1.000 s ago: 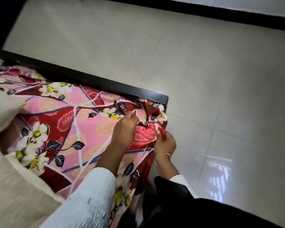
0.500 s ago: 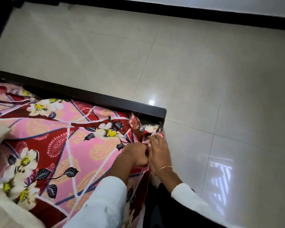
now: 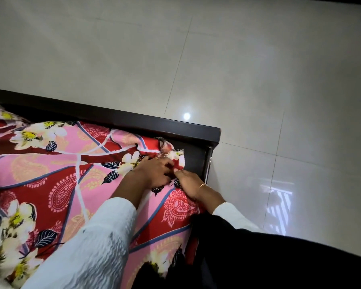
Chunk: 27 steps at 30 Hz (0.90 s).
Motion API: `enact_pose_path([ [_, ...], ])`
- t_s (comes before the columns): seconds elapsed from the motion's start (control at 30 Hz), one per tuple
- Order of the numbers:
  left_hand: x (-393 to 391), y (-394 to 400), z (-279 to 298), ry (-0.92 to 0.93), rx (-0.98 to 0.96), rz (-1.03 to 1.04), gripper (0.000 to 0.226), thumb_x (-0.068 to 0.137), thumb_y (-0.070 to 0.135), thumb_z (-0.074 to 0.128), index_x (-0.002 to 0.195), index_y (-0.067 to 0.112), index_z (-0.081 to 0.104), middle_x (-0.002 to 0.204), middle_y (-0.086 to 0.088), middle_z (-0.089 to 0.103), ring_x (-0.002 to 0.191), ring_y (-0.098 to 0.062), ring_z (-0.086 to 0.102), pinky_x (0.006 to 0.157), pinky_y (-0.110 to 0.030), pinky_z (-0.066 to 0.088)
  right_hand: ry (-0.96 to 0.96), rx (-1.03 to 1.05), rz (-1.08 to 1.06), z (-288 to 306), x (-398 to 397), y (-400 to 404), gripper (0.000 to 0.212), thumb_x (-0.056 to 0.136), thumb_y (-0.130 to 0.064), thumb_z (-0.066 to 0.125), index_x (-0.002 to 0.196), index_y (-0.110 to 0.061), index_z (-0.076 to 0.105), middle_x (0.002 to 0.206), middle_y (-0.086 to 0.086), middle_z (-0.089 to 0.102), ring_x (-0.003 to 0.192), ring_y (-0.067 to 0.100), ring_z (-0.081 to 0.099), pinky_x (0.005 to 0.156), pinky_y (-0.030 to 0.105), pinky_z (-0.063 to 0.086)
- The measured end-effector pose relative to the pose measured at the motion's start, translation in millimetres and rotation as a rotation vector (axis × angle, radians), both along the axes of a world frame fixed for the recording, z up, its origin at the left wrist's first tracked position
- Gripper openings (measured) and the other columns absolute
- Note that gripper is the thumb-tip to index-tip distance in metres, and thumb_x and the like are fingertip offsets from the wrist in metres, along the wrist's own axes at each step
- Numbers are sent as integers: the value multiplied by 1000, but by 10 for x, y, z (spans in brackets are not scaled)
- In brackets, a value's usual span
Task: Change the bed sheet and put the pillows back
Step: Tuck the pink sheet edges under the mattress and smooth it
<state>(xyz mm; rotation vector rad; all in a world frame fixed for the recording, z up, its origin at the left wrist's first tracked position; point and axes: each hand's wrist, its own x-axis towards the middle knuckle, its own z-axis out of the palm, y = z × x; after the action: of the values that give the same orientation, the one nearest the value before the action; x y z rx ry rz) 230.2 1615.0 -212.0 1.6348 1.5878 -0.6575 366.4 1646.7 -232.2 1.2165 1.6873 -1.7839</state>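
While both hands work at the corner of the bed, the red and pink floral cotton bed sheet lies spread over the mattress behind and to the left of them, with its corner bunched right under the fingers. The left hand lies palm down on the cloth, fingers curled and pinching a gathered fold of the sheet's corner. Touching it on the right, the right hand, a thin gold bangle on its wrist, is closed round the sheet's edge where it drops over the mattress side. Just beyond the fingers runs the dark brown wooden bed frame, and past that the glossy pale tiled floor.

Thin and limp, the cloth should weigh little, crease easily and give no resistance, though it will slide back out of a tuck if left slack. Judging by this, the best hold is the corner itself, gathered tight in the fingertips, with the other hand pushing the hanging edge into the gap between mattress and frame. No pillows are in sight near the hands.
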Motion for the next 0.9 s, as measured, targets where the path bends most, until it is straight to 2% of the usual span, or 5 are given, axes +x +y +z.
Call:
enact_pose_path([
  [0.2, 12, 17, 19, 84, -206, 201, 45, 95, 38, 35, 135, 20, 46, 144, -12, 42, 126, -28, 45, 102, -34, 35, -171, -147, -13, -72, -206, 35, 58, 96, -51, 25, 126, -14, 57, 132, 14, 54, 118, 28, 52, 103, 34, 37],
  [0.33, 46, 47, 27, -91, -529, 550, 39, 97, 28, 35, 116, 8, 63, 126, -14, 59, 95, -24, 62, 81, -25, 47, -126, -298, -100, -99, -299, -30, 46, 99, -33, 22, 75, -16, 57, 77, 6, 57, 69, 14, 52, 79, 28, 45],
  [0.43, 85, 61, 40, -244, -712, 738, 41, 100, 28, 30, 103, 5, 64, 111, -12, 63, 88, -28, 64, 71, -23, 48, -146, -394, -154, -212, -264, -63, 47, 98, -33, 24, 88, -7, 62, 92, 16, 63, 77, 23, 56, 81, 30, 44],
  [0.67, -214, -15, -63, 53, 345, 581, 19, 89, 18, 50, 101, 16, 64, 108, -9, 66, 102, -28, 58, 79, -31, 44, -67, 582, 235, -73, -275, 27, 29, 96, -24, 42, 112, -9, 60, 120, 13, 60, 112, 30, 52, 89, 32, 41],
  [0.9, -1312, -291, -36, 207, 102, -34, 30, 92, 38, 46, 118, 37, 61, 135, 4, 44, 127, -18, 39, 98, -36, 40, 101, -19, 42, -87, -1093, -67, 30, 99, -23, 35, 106, -12, 62, 115, 15, 56, 98, 20, 47, 84, 26, 34],
])
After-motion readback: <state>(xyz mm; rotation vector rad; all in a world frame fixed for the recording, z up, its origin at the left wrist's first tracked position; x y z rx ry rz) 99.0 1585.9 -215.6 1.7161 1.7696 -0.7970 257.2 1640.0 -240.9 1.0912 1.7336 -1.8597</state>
